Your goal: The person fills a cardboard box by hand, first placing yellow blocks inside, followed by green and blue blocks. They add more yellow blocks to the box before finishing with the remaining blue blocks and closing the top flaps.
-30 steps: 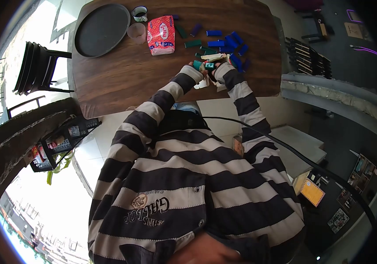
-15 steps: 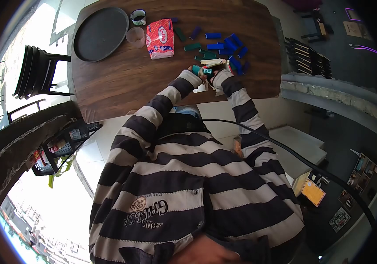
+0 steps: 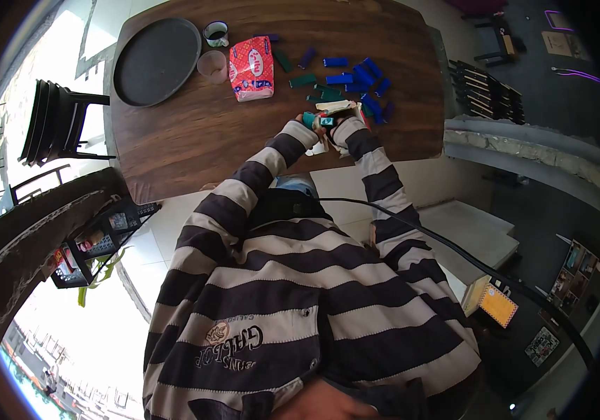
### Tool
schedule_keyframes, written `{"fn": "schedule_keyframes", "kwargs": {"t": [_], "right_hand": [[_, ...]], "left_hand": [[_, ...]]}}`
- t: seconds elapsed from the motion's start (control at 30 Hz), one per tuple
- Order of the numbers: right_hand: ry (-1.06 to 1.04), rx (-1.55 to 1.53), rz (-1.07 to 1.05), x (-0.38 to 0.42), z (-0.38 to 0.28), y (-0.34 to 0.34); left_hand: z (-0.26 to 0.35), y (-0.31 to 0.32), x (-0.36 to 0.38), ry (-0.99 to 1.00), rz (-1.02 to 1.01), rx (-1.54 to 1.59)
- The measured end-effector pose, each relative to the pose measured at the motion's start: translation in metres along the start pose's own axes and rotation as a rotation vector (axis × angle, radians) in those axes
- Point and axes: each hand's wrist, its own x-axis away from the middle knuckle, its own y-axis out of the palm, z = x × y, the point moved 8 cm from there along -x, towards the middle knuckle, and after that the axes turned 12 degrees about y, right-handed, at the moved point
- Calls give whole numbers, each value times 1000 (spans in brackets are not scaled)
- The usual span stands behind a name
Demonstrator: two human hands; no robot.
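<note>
A small teal block (image 3: 319, 121) is held between the left hand (image 3: 308, 120) and right hand (image 3: 338, 120), fingers closed on it, over the wooden table (image 3: 195, 133) — light, rigid (probably smooth), best gripped by its long sides.

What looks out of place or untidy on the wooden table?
The blue and green blocks lie scattered at mixed angles, not stacked. The red packet lies flat beside them. Nothing looks spilled or broken; both hands hold a green piece.
</note>
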Motion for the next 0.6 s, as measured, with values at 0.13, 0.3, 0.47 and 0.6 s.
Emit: {"fn": "schedule_keyframes", "kwargs": {"t": [0.13, 0.3, 0.47, 0.6], "right_hand": [[14, -106, -95, 7, 1, -3], [-42, -51, 9, -7, -1, 16], [-1, -118, -20, 4, -1, 5], [16, -166, -31, 16, -5, -8]], "left_hand": [[13, 1, 8, -6, -75, 139], [30, -6, 16, -57, -74, 232], [18, 1, 11, -11, -59, 261], [8, 3, 6, 153, 23, 249]]}}
